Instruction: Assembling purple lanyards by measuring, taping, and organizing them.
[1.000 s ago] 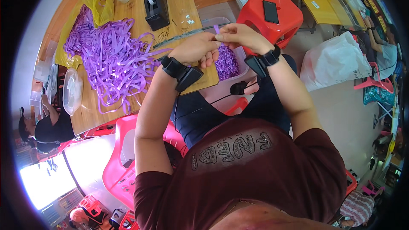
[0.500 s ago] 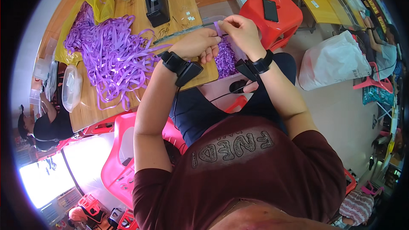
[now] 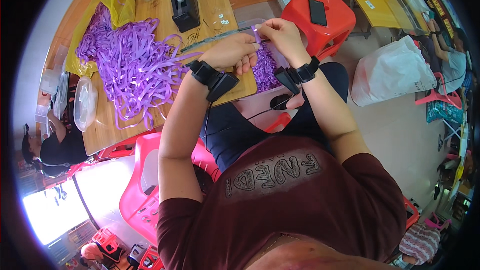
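Note:
A short piece of purple ribbon stands between my two hands above the table's right edge. My left hand pinches its lower end, with the other fingers curled. At the upper end, the thumb and forefinger of my right hand are closed on the same ribbon. Beneath them a clear plastic box holds a heap of small purple ribbon pieces. Left of my left hand lies a large tangled pile of long purple ribbons, partly inside a yellow plastic bag.
A black tape dispenser stands on the wooden table, near a long thin strip by my hands. To the right, a red stool bears a phone. A white sack sits on the floor. Other people are at both sides.
My right hand has shifted very slightly to the left, and the ribbon between my fingers has changed its angle a little. My left hand stays nearly still.

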`<state>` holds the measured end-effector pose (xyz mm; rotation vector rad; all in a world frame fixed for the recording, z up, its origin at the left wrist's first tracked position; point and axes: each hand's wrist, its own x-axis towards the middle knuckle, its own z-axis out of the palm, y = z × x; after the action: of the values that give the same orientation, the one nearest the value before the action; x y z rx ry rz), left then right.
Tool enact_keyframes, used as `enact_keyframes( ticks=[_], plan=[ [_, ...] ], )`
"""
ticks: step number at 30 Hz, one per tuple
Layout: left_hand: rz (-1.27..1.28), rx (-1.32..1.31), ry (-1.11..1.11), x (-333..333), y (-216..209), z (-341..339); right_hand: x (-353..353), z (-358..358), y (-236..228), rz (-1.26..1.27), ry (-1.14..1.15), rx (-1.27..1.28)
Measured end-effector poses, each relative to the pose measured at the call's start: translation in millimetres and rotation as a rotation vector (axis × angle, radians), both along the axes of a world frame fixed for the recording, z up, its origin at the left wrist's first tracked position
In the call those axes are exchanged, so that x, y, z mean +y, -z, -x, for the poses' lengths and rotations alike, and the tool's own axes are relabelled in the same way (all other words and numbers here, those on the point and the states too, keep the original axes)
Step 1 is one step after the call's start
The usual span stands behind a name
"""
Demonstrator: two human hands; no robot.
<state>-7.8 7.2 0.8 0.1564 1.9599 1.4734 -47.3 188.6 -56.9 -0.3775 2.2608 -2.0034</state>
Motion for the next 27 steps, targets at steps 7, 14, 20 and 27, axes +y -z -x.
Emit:
enact_keyframes(
  ticks=[7, 14, 20, 27],
  plan=[
    [-0.006, 0.005, -0.016, -2.7, -2.7, -1.7, 14.1, 1.9, 10.3, 0.49, -0.142, -0.582],
    [0.016, -0.011, 0.006, -3.5, -0.1, 2.2, -1.4, 12.8, 45.4, 0.781, -0.516, -1.039],
    [0.007, -0.009, 0.003, -0.6, -1.2, 3.5, 5.9, 16.7, 66.5, 0.839, -0.531, -0.972],
    [-0.012, -0.018, 0.076, -8.0, -2.0, 3.0, -12.3, 11.6, 38.5, 0.91, -0.601, -0.838]
  ],
)
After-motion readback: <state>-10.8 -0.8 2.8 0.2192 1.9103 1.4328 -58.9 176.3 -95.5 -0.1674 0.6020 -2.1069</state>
